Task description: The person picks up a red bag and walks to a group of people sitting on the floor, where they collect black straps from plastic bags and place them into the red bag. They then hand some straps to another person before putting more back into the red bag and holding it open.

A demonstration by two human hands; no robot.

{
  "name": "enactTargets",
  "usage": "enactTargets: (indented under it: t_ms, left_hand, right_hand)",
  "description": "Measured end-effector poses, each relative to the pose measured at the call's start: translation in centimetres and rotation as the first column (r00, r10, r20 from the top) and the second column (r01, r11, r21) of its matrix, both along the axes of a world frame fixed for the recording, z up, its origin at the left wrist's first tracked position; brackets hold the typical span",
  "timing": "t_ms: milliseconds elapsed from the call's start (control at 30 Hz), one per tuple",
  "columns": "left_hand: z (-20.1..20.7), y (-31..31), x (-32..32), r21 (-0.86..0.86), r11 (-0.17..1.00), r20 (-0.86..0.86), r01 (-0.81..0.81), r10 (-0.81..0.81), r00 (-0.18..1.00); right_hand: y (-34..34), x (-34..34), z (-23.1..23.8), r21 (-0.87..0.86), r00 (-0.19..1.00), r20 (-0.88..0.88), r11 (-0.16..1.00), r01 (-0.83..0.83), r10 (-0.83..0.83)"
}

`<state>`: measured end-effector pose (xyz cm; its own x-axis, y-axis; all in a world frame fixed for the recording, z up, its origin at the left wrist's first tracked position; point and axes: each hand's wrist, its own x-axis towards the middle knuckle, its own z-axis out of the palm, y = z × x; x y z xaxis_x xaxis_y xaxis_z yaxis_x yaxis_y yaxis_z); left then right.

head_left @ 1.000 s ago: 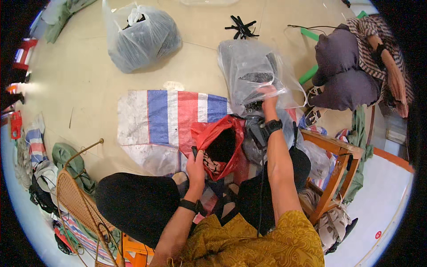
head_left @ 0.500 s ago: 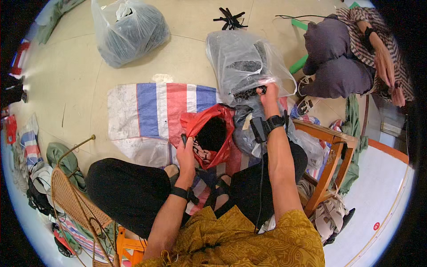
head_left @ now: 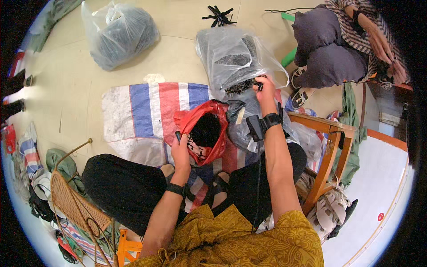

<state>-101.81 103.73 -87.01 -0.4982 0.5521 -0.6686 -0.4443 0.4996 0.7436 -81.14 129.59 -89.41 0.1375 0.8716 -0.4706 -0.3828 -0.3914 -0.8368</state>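
Note:
My left hand [head_left: 180, 153] is closed on a small black object [head_left: 178, 135], its exact kind too small to make out, beside the rim of a red plastic bag [head_left: 182, 119]. Inside that bag lies a heap of fine black pieces [head_left: 207, 129]. At the mouth of a clear plastic bag [head_left: 213, 46], my right hand [head_left: 266, 92] has its fingers pinched on small black pieces [head_left: 259, 82]. More dark pieces [head_left: 240, 86] show through the clear plastic. Another crumpled clear bag [head_left: 243, 133] sits between the red bag and my right wrist.
Beneath the bags spreads a striped woven sheet [head_left: 143, 111]. A full clear bag [head_left: 122, 40] and a bunch of black strips [head_left: 219, 16] lie farther off. Another person [head_left: 333, 53] sits at far right. A wooden stool [head_left: 327, 164] and wicker chair [head_left: 73, 200] flank me.
The whole view has shifted slightly, so things appear a little farther left. Both hands keep their places at the bags. Dark-clad feet show more at the left edge.

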Motion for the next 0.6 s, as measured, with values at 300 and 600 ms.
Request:
enactTargets:
  t_ms: [300,600]
  left_hand:
    - [0.5,0.1,0.3,0.024,0.999,0.039,-0.025,0.024,0.999]
    - [-0.4,0.4,-0.7,0.02,1.0,0.037,-0.004,0.004,0.999]
  right_hand:
    - [-0.6,0.3,0.3,-0.016,0.992,-0.09,0.996,-0.088,0.087]
    - [-4.3,0.4,2.7,-0.109,0.968,-0.156,0.97,-0.217,0.199]
